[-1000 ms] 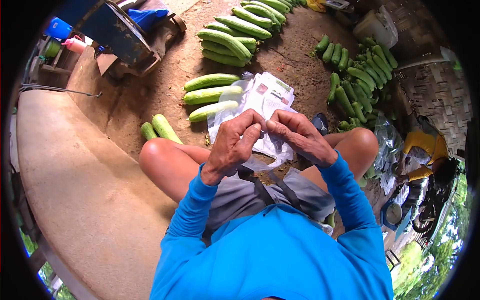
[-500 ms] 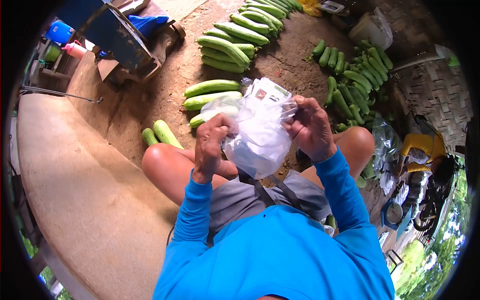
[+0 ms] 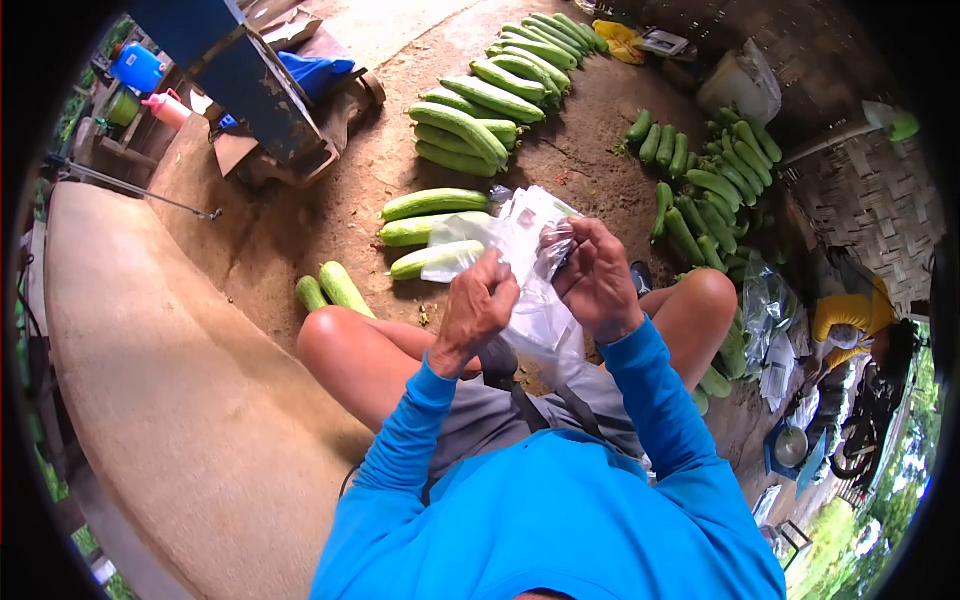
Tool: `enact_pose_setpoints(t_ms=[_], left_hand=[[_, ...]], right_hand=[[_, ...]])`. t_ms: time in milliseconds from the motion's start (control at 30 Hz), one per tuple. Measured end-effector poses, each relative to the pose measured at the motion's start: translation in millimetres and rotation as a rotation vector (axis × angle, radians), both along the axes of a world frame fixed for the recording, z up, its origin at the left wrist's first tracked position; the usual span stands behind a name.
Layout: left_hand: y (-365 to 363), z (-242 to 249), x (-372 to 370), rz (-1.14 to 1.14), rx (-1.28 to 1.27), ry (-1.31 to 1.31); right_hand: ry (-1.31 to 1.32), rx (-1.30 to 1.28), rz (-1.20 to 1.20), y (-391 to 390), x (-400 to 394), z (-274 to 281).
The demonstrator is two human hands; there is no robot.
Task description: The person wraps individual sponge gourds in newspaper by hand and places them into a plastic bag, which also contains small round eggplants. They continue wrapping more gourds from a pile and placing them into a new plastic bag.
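Note:
Between my two hands hangs a clear plastic bag (image 3: 545,318), thin and crumpled, above my lap. My left hand (image 3: 474,312) is closed, thumb and fingers pinching the bag's left side. My right hand (image 3: 600,282) has curled fingers gripping its gathered upper right edge. White printed packets (image 3: 538,207) show at the top of the bag, their lower part blurred by the plastic. Just beyond my left hand, pale green gourds (image 3: 433,203) lie on the dirt floor, and a loose flap of plastic overlaps the nearest one.
A long row of gourds (image 3: 492,98) stretches away ahead. More green gourds (image 3: 715,185) are heaped at right, near a woven wall (image 3: 865,190). Two gourds (image 3: 345,290) lie beside my left knee. A blue wooden piece (image 3: 240,85) stands front left; a weighing scale (image 3: 790,446) sits at right.
My hands have come closer together, the left moving right and down. The bag, puffed out before, now hangs flatter and narrower between them.

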State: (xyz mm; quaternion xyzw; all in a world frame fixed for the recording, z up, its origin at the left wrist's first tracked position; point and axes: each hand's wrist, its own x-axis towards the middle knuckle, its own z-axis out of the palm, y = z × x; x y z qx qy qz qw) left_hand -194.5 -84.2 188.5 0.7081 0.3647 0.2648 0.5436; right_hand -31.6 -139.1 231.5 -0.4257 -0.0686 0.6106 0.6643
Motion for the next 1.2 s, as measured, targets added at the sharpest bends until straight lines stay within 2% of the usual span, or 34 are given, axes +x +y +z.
enact_pose_setpoints(t_ms=[67,100,133,200,233,267,333,367,400,467,500,533,567,600,667,700,733,800,833,900,933,1000,1067,1133,1200], left_hand=[[-7.1,-11.7,3.0,-0.002,0.105,-0.019],[-8.9,-22.5,3.5,-0.015,0.221,-0.009],[-11.2,-32.7,2.7,-0.027,0.335,0.002],[-12.3,-34.0,1.5,-0.039,0.326,0.092],[-12.2,-34.9,0.9,-0.055,0.273,0.142],[-12.1,-34.9,-0.8,-0.071,0.219,0.194],[-7.4,-33.0,-3.0,-0.133,0.290,0.226],[-7.3,-29.9,-1.7,-0.036,0.295,0.199],[-7.3,-22.3,0.1,0.062,0.298,0.171],[-9.2,-14.6,3.7,0.006,0.215,0.216],[-12.3,-16.3,7.8,0.002,0.211,0.111],[-12.9,-18.4,11.6,-0.004,0.211,0.006],[-7.6,-22.6,15.7,-0.068,0.348,0.137],[-8.1,-29.0,18.4,-0.073,0.353,0.135],[-12.3,-31.9,23.2,0.063,0.341,-0.066],[-14.0,-21.2,21.5,-0.011,0.143,-0.039],[-10.9,-23.4,19.5,-0.016,0.145,-0.043],[0.2,-31.8,7.2,-0.059,0.255,0.127],[5.0,-34.7,0.5,0.001,0.311,0.043],[13.8,-15.7,-9.5,0.021,0.333,-0.036],[18.6,-11.4,-14.7,0.019,0.358,-0.104],[22.5,9.0,-19.9,0.117,0.550,-0.049],[27.9,15.8,-35.3,0.136,0.666,0.079],[27.9,22.4,-39.0,0.112,0.660,0.139],[29.1,24.2,-33.8,0.121,0.635,0.182]], right_hand=[[0.481,0.095,-0.031,-3.3,10.3,-20.8],[0.541,-0.041,-0.147,-1.1,0.9,-3.6],[0.542,-0.040,-0.150,-3.7,3.8,-14.3],[0.659,0.392,0.191,-5.2,6.3,-29.2],[0.473,0.311,0.129,-9.6,9.3,-34.5],[0.477,0.310,0.129,-10.1,3.7,-25.7],[-0.414,0.016,-0.091,-10.4,-5.6,-14.6],[-0.605,-0.022,0.037,-18.6,3.9,-24.5],[-0.606,-0.023,0.037,-22.1,2.1,-30.8],[-0.907,-0.027,0.264,-31.3,-5.6,-33.1],[-1.026,-0.012,0.338,-34.2,-11.1,-24.6],[-1.192,0.129,0.239,-33.7,-17.3,-26.8],[-1.268,0.145,0.185,-30.8,-18.8,-26.4],[-1.341,0.159,0.130,-29.7,-19.4,-26.3],[-1.009,0.019,0.267,-28.2,-3.7,-34.1],[-0.820,0.015,0.278,-27.9,4.3,-36.6],[-0.821,0.055,0.277,-29.4,10.8,-38.9],[-1.372,0.005,0.416,-33.4,24.5,-40.6],[-1.373,0.005,0.414,-37.9,29.6,-46.5],[-1.752,0.102,0.322,-48.6,41.3,-62.8],[-1.753,0.102,0.319,-52.3,53.2,-67.5],[-1.782,0.002,0.222,-51.5,87.2,-70.5],[-1.804,-0.079,0.123,-45.2,118.2,-34.3],[-2.096,-0.139,0.033,-32.2,131.4,8.5],[-2.079,-0.066,-0.030,-23.3,137.9,44.3]])
